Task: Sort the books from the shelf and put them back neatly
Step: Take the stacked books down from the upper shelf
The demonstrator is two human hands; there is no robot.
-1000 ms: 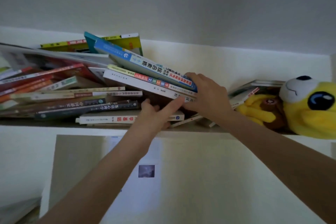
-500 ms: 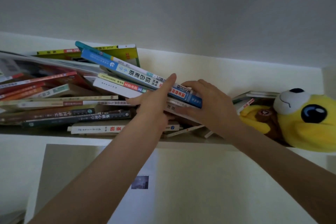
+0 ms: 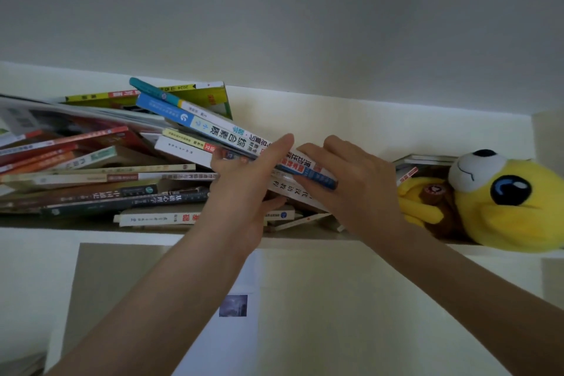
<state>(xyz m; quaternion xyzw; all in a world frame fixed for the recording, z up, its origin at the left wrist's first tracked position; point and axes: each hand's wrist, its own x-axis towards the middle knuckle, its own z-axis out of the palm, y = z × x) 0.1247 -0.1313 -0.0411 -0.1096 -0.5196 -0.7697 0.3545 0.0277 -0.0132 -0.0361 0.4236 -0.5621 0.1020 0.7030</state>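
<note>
Shelf [image 3: 290, 241]: a high white ledge, seen from below, carrying a disorderly heap of books [image 3: 91, 174] lying flat and slanting across its left and middle.

Blue-spined book [image 3: 195, 122]: lying near the top of the heap, tilting down toward the right, its lower end passing between the two hands. A teal book [image 3: 152, 89] is resting on it; a yellow-green book [image 3: 210, 98] is lying behind both, against the back wall.

White book [image 3: 180, 148]: sitting directly beneath the blue-spined one, slanting the same way, its right end hidden by the left hand.

Left hand [image 3: 250, 180]: reaching up with fingers extended and held together, palm pressing against the front edges of the slanting books, thumb tucked underneath them; it is bracing the stack, not closing around any one volume.

Right hand [image 3: 348, 180]: fingers curling over the lower right end of the blue-spined book, gripping it from the top and side.

Dark books [image 3: 128, 198]: lying flat low in the heap, with a pale book [image 3: 155, 218] at the front lip.

Yellow plush toy [image 3: 503, 201]: sitting at the right end of the shelf, just beside the right wrist, with a few thin books [image 3: 427, 159] lying behind it.
</note>
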